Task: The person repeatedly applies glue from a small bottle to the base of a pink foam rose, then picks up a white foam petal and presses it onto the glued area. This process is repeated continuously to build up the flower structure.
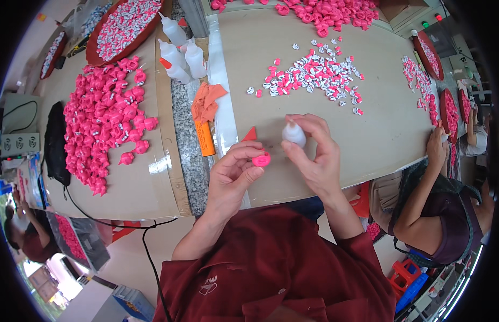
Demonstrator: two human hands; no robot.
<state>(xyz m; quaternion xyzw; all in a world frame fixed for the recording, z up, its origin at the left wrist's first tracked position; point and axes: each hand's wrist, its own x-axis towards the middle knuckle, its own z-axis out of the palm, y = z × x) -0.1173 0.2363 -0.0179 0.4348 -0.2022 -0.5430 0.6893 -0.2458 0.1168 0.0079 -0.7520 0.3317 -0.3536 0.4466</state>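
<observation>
My left hand (233, 173) pinches a small hollow pink plastic piece (262, 159) between thumb and fingertips, its opening facing up. To the right of it, my right hand (317, 147) is wrapped round a white squeeze bottle (294, 134) with its narrow tip upward. Bottle and pink piece are apart. A red pointed cap (250, 134) lies on the table just beyond my left hand. Farther out, a loose scatter of small white-and-pink pieces (314, 75) covers part of the cardboard-topped table (260, 40).
Several white bottles (196, 59) stand at the back left, near an orange cloth (207, 102) and an orange tube (204, 138). A heap of pink pieces (102, 121) lies on the left table. At the right, a co-worker (437, 201) sits close by. A black cable (145, 241) hangs at lower left.
</observation>
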